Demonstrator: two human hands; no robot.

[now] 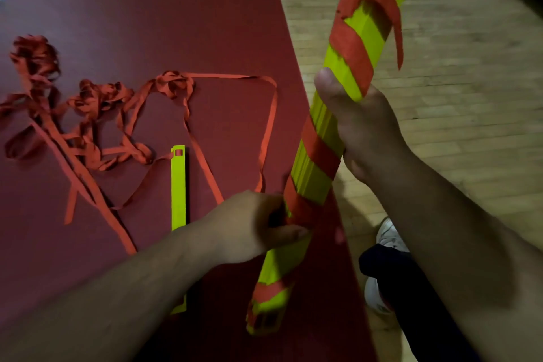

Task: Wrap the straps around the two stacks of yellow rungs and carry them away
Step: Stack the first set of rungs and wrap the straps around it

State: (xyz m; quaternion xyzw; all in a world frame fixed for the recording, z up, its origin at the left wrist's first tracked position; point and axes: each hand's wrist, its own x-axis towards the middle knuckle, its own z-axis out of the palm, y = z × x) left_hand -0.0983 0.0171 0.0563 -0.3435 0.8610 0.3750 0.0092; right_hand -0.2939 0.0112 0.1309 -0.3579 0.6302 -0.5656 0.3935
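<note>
Now, mid-wrap on stack no. 1: right hand [358,123] curls round the yellow rungs [311,182], tilted above the red mat [176,23]. Left hand [255,226] pinches the strap [318,153] vs the lower end. Next, prob.: tuck that end, then 2nd stack [178,185], flat on mat beside the loose straps [88,103].

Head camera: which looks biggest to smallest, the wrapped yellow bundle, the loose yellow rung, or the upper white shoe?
1. wrapped yellow bundle, held nearer the camera
2. loose yellow rung
3. upper white shoe, partly hidden
</note>
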